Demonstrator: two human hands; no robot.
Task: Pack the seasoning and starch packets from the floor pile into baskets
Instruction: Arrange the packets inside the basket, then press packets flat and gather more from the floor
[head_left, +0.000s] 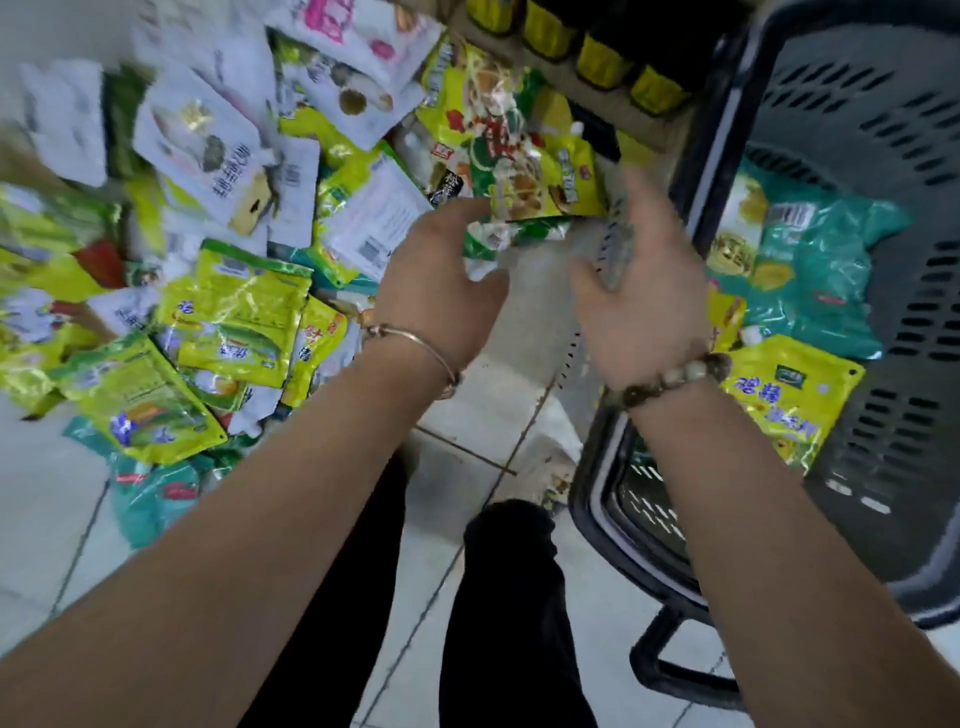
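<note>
A pile of yellow, green and white seasoning and starch packets (228, 306) covers the floor at the left. My left hand (441, 280) grips the lower end of a bunch of yellow-green packets (509, 156) held up in the middle. My right hand (644, 291) hovers just right of that bunch, fingers spread and blurred, holding nothing. A dark grey basket (883, 156) stands at the right. Inside it lie a teal packet (821, 270) and a yellow packet (789, 400).
A low shelf with yellow-labelled bottles (597, 57) runs along the top behind the pile. My dark trouser legs (498, 597) fill the bottom centre over light floor tiles. The basket's black handle (670, 670) lies on the floor at the lower right.
</note>
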